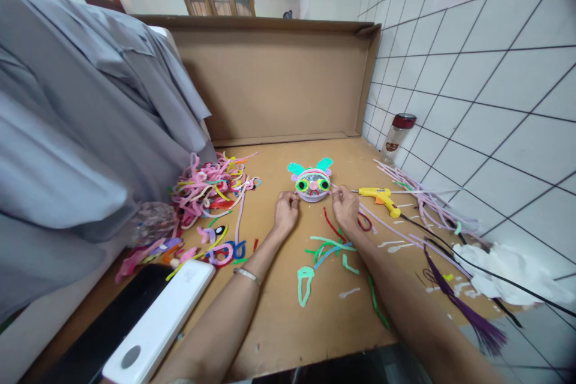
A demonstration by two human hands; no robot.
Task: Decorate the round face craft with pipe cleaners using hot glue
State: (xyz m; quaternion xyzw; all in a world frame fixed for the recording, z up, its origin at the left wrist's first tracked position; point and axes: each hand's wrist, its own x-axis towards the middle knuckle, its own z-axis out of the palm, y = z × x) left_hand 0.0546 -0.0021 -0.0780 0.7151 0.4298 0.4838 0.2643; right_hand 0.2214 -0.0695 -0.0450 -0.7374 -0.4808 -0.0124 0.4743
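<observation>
A small animal head made of pipe cleaners (313, 185) sits mid-table, with teal ears, round green-and-yellow eyes, a pink nose and a lilac rim. At its left edge my left hand (287, 211) is closed, fingertips pinching the side of it. My right hand (346, 209) is closed at the opposite side, pinching near a short lilac piece by the edge. Fingertips are partly hidden by the curled fingers. Below the hands lie loose green and blue pipe cleaners (333, 246), a red piece (333, 224) and a teal loop (305, 285).
A yellow glue gun (381, 198) with a black cord lies right of my right hand. Lilac pipe cleaners (427, 204), a jar (398, 138) and a purple tassel (468, 312) are along the tiled wall. Left are a pipe-cleaner heap (204, 189), a white power bank (159, 324) and grey cloth (90, 102).
</observation>
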